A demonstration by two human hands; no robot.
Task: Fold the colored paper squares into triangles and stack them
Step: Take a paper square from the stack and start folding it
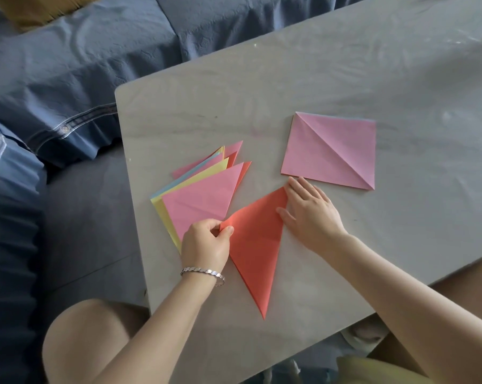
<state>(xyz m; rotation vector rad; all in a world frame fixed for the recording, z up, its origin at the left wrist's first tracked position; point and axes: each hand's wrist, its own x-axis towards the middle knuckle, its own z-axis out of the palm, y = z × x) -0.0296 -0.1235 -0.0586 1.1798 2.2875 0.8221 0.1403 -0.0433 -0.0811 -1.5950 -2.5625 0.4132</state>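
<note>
An orange-red paper triangle [255,245] lies folded on the grey table [345,79], its long point toward me. My left hand [205,245] pinches its left corner between thumb and fingers. My right hand [312,210] lies flat with straight fingers pressing the triangle's upper right corner and edge. To the left sits a fanned stack of folded triangles [203,194], pink on top with yellow, blue and orange beneath. A pink square [331,151] with a diagonal crease lies flat at the upper right.
A blue sofa cover [68,65] runs along the table's left and far sides. My bare knees [76,342] sit at the table's near edge. A silver bracelet [203,273] circles my left wrist.
</note>
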